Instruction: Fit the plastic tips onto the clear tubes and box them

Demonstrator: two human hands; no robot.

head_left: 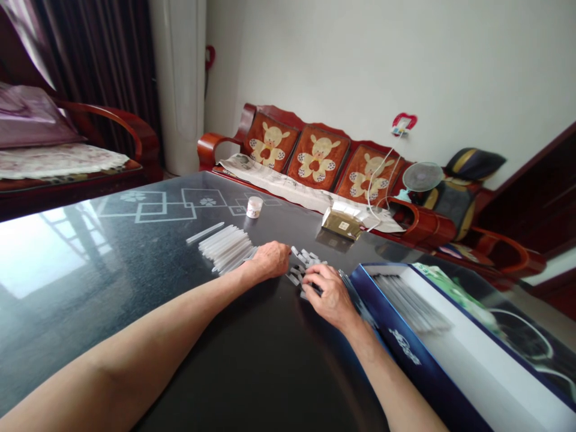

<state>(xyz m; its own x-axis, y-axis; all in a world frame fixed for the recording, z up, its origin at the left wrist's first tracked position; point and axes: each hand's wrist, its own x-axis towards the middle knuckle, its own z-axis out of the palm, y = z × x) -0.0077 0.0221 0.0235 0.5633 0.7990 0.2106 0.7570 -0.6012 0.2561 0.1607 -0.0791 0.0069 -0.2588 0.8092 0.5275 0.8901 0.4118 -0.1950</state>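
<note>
My left hand is closed beside a row of whitish translucent pen barrels. Its back hides whatever its fingers hold. One barrel lies apart from the row, on its left. My right hand reaches over a loose heap of small pale and grey pen caps. Its fingers are bent but spread, touching the heap, and they cover some of the caps. Slim dark-tipped pen rods lie side by side in a long blue box to the right of that hand.
All this rests on a dark glossy table. A small white tub stands farther back, and a gold tissue box sits near the far edge. A green-and-white packet lies behind the blue box. Beyond is a wooden sofa.
</note>
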